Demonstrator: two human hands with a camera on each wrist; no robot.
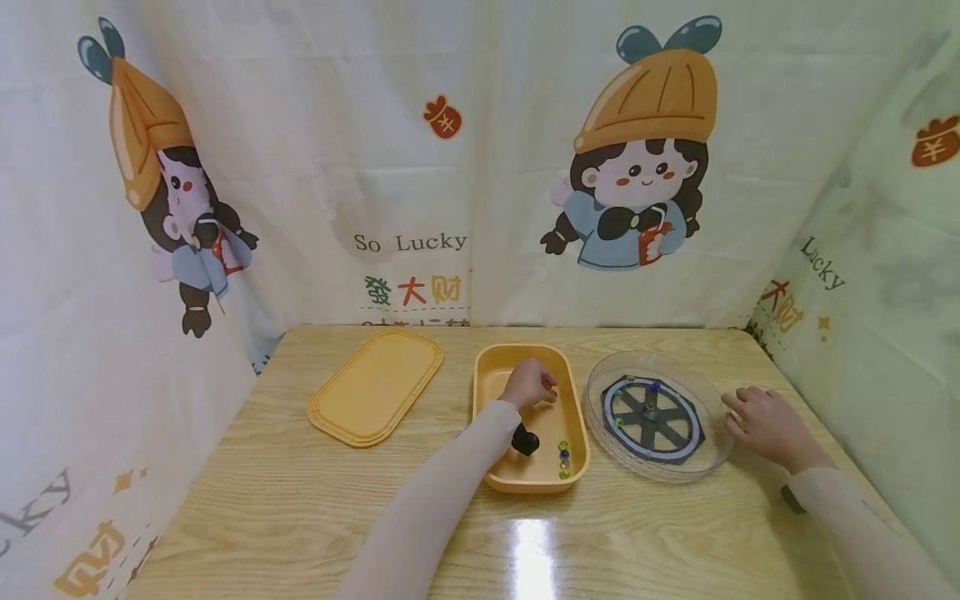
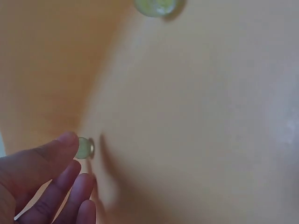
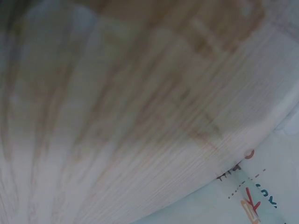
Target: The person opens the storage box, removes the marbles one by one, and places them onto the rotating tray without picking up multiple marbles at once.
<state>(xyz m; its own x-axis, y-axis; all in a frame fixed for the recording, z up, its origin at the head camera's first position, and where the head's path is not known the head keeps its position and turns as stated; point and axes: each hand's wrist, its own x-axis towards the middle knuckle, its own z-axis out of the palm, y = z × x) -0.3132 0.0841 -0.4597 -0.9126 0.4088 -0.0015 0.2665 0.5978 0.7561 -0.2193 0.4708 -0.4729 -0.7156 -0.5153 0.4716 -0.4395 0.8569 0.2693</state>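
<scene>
My left hand point(image 1: 531, 383) reaches into a yellow rectangular tub point(image 1: 480, 375). In the left wrist view, a greenish glass marble point(image 2: 84, 148) lies on the tub floor, partly covered by the thumb tip, with thumb and bent fingers spread apart over it. Several more marbles point(image 1: 564, 455) line up at the tub's near right corner. To the right of the tub stands a round clear dish point(image 1: 705, 467). Inside it lies a dark spoked wheel point(image 1: 651, 410) with a pale ring and a few marbles along its left and top side. My right hand point(image 1: 768, 423) rests by the dish's right rim, fingers slightly bent.
A flat yellow lid point(image 1: 378, 387) lies to the left of the tub on the wooden table point(image 1: 300, 517). Printed curtains point(image 1: 510, 208) hang behind and on both sides of the table. A black wrist camera point(image 1: 527, 442) hangs from the left sleeve over the tub.
</scene>
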